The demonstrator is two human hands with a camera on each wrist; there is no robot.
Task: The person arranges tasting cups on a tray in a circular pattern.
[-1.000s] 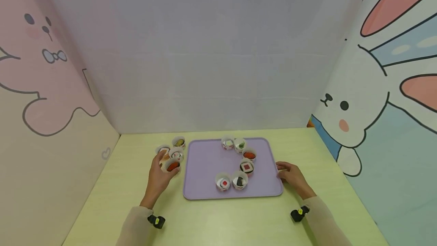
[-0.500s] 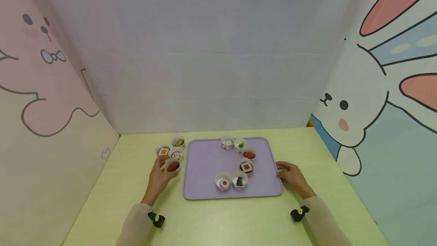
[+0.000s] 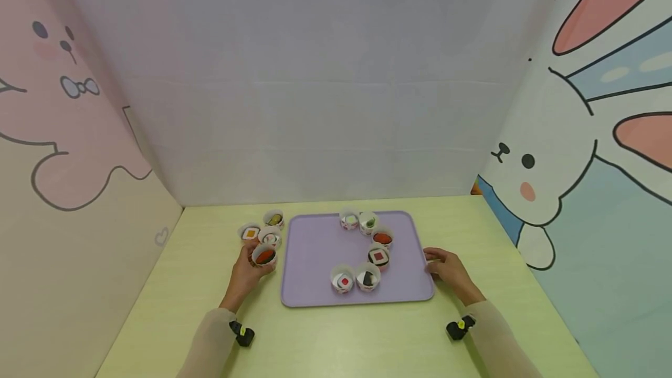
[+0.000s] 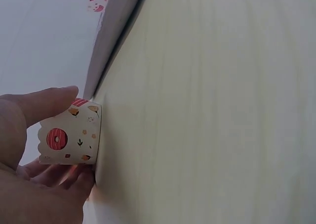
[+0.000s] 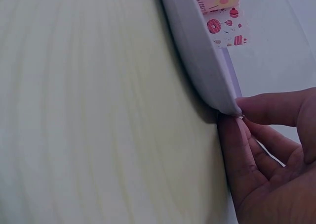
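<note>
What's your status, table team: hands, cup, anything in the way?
Left hand gripping red-filled paper cup, left of tray. Right hand holding tray's right edge. Possible obstacle: three more cups close behind held cup.

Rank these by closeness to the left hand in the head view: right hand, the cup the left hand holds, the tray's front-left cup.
1. Held cup: in the left hand.
2. Front-left cup: on the purple tray.
3. Right hand: at the tray's right edge.
</note>
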